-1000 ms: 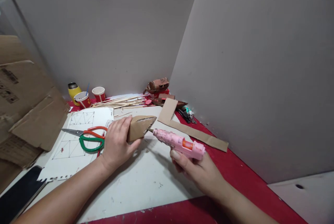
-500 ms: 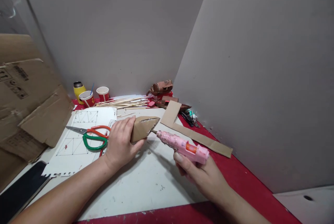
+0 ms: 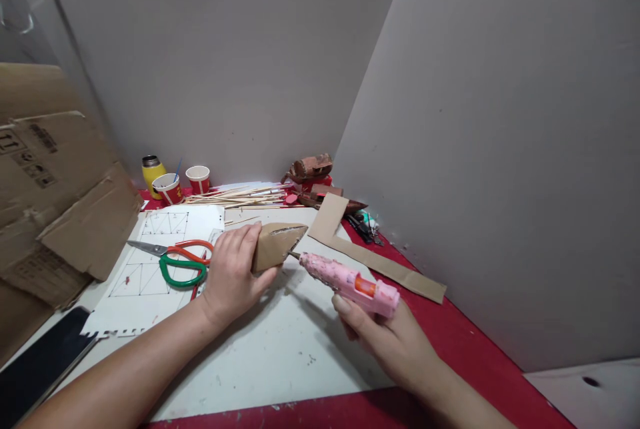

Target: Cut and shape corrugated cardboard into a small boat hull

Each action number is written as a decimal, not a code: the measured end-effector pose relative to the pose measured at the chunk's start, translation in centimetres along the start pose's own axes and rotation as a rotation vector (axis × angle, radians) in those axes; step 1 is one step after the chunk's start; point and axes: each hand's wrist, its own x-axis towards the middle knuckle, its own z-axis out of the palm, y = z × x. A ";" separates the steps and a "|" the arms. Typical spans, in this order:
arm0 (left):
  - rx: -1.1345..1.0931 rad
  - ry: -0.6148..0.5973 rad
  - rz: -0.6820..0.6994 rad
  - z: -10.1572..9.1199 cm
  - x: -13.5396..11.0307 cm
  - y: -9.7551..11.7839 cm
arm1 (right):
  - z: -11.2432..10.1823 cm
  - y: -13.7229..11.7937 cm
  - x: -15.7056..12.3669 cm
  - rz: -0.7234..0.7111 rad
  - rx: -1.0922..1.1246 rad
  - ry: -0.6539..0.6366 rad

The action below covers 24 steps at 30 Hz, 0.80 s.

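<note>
My left hand (image 3: 236, 269) is closed round a folded cardboard piece (image 3: 273, 247) with a pointed end, held above the white board (image 3: 280, 355). A dark seam runs along its edges. In my right hand (image 3: 383, 332) is a pink glue gun (image 3: 345, 280), gripped by its handle, with the thumb along its side. Its metal nozzle meets the lower edge of the cardboard piece near the point. Scissors (image 3: 183, 262) with orange and green handles lie left of my left hand, on a paper sheet with drawn lines (image 3: 137, 305).
An L-shaped cardboard strip (image 3: 383, 262) lies right of the board. Behind stand a yellow bottle (image 3: 153, 179), paper cups (image 3: 199, 179), wooden sticks (image 3: 240, 196) and brown model boats (image 3: 310, 167). Cardboard boxes (image 3: 55, 182) and a black phone-like slab (image 3: 47, 355) are at left.
Very little differs. The glue gun's nozzle has shifted slightly down along the cardboard piece's edge, and the whole view has moved a touch. Both hands keep their holds.
</note>
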 end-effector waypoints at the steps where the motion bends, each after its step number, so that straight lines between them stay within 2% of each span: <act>1: 0.000 0.001 0.001 0.0 0.0 0.0 | 0.0 0.0 0.0 0.003 -0.009 0.009; 4: 0.000 0.001 0.000 0.1 0.0 -0.1 | -0.1 0.1 0.1 -0.003 -0.027 0.028; 12: -0.016 0.006 0.010 -0.1 0.0 -0.1 | 0.1 -0.4 0.0 -0.016 -0.040 -0.026; 18: -0.054 0.011 -0.027 0.2 -0.1 -0.2 | -0.9 -0.4 0.3 -0.050 -0.115 0.080; 21: -0.169 0.014 -0.185 0.0 0.3 -0.1 | -1.4 0.2 0.7 -0.074 -0.265 0.122; 24: -0.451 -0.034 -0.481 -0.8 1.1 0.6 | -1.4 1.3 1.3 0.000 -0.562 0.071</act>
